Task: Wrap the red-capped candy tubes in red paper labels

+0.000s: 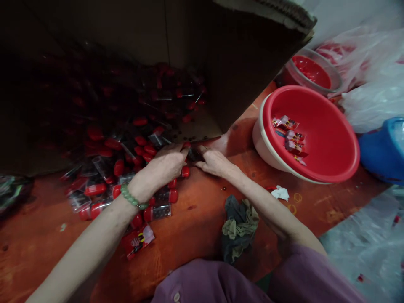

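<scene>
My left hand [170,164], with a green bead bracelet [132,198] at the wrist, reaches to the mouth of the cardboard box, its fingers closed. Facing it, my right hand [216,162] has thumb and fingers bent inward. Between the two sets of fingertips is a small dark-filled clear tube [193,155], partly hidden; a bit of red shows at the left fingertips. Under and beside my left forearm lie several clear tubes with red caps [159,211], some holding dark beads. A red printed packet [137,241] lies nearer to me.
The large cardboard box [249,54] lies open, with many red-capped tubes inside. At right are a red basin [328,139] with small packets, a blue container [383,151] and plastic bags [375,101]. A crumpled cloth [238,225] and white scrap [280,192] lie on the table [189,252].
</scene>
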A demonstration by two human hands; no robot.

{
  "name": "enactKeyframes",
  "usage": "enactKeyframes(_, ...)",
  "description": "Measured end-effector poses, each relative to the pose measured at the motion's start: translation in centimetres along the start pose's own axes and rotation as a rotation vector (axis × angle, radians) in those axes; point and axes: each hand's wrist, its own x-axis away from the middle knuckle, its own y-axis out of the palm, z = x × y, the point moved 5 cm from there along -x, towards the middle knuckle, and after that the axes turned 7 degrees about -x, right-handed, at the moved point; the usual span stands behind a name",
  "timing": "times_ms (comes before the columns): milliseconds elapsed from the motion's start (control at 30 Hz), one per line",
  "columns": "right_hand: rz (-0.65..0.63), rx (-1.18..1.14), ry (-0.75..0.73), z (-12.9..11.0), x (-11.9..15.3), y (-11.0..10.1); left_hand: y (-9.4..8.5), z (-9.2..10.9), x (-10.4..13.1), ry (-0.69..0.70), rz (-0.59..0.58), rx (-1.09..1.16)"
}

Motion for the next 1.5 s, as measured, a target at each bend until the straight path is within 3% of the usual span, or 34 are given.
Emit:
enactKeyframes(200, -0.015, 0.077, 0.022, -0.5, 1.0, 0.2, -0.1, -0.2, 1.5, 0.027, -0.042, 0.073)
enactKeyframes(433, 0.011, 0.059, 0.01, -0.6, 2.3, 0.9, -1.3, -1.6, 2.0, -0.073, -0.058, 0.192)
enactKeyframes(667, -0.003, 0.049, 0.029, -0.5, 3.1, 1.4, -1.0, -2.0, 2.5, -0.068, -0.067, 0.145)
enactKeyframes(800, 0.024, -0.041, 0.048, -0.3, 3.6, 1.1, -1.9, -0.5, 3.1, -0.095, -0.05, 0.008)
enactKeyframes(900, 0.067, -0.153, 0.075, 0.2, 5.5, 0.2, -2.4, 2.6, 4.3, -0.01, -0.01, -0.031)
enactKeyframes(1000, -0.129, -0.129, 0.002, -0.3, 8.6, 1.1, -1.6, 6.5, 6.4, 0.163, -0.083, 0.06)
enactKeyframes(1067, -0.277, -0.023, -0.091, -1.0, 10.9, 2.8, -0.7, 8.3, 7.9, 0.203, -0.12, 0.103)
enactKeyframes(1133, -0.313, 0.1, -0.144, -1.3, 12.3, 4.5, 0.1, 9.3, 9.0, 0.198, -0.123, 0.146)
enactKeyframes(1267, -0.336, 0.202, -0.262, -1.6, 12.9, 7.0, 1.0, 9.2, 9.8, 0.157, -0.1, 0.197)
enactKeyframes(1367, -0.343, 0.191, -0.31, -1.8, 12.7, 7.2, 0.9, 8.2, 9.5, 0.104, -0.072, 0.182)
enactKeyframes(1500, -0.285, -0.125, -0.137, -0.9, 11.8, 5.6, 0.2, 7.5, 8.0, 0.105, 0.011, 0.131)
